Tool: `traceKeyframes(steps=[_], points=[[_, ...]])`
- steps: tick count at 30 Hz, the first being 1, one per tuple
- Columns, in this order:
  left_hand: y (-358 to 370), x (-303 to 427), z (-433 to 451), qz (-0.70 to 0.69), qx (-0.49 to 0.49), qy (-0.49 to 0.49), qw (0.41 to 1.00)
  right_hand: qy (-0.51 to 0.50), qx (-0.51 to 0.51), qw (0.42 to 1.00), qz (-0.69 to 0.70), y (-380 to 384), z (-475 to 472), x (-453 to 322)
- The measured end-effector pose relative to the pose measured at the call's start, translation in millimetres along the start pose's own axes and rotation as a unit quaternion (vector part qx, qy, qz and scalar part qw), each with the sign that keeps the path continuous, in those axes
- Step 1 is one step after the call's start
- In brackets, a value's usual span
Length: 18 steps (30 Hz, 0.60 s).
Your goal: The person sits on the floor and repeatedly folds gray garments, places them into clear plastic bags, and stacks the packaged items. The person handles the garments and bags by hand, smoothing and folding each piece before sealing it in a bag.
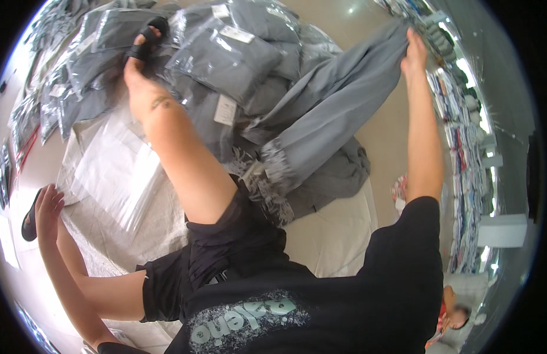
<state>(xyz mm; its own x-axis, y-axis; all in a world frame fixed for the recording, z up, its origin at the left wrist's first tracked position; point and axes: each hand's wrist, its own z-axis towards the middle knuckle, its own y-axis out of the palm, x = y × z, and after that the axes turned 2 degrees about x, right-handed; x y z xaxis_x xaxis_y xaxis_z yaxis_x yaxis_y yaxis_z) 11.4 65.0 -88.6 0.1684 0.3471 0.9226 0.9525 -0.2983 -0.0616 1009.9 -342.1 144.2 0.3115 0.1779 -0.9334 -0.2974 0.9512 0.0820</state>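
At the upper right, my right hand [415, 54] grips the end of a long grey fringed scarf [339, 106]. The cloth slants down from that hand to its fringe [278, 159] near my lap. More dark grey fabric [328, 181] lies crumpled beneath it. My left hand [49, 208] is at the far left, above my bent leg and close to a black sandal [30, 221]. It appears to hold nothing, fingers loosely extended. Clear plastic bags [118, 172] lie flat on a pale cloth sheet [96, 234] between my legs.
Grey folded textiles in clear bags [229, 57] are heaped ahead, some bearing white labels [225, 109]. My outstretched leg [180, 150] crosses beside the heap. Stacked folded goods [463, 177] line the right side, near a white box [502, 231]. Another person [452, 312] is at lower right.
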Motion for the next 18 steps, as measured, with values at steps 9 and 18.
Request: traceKeyframes(steps=[9, 18], points=[[51.5, 58.3, -72.7, 0.052, 0.057, 0.192, 0.978, -0.14, -0.477, 0.839, 0.222, 427.9, -120.8, -172.2], [95.9, 110.1, -96.9, -0.095, 0.037, 0.347, 0.932, -0.165, -0.896, 0.39, 0.136, 592.1, -384.3, -171.2]])
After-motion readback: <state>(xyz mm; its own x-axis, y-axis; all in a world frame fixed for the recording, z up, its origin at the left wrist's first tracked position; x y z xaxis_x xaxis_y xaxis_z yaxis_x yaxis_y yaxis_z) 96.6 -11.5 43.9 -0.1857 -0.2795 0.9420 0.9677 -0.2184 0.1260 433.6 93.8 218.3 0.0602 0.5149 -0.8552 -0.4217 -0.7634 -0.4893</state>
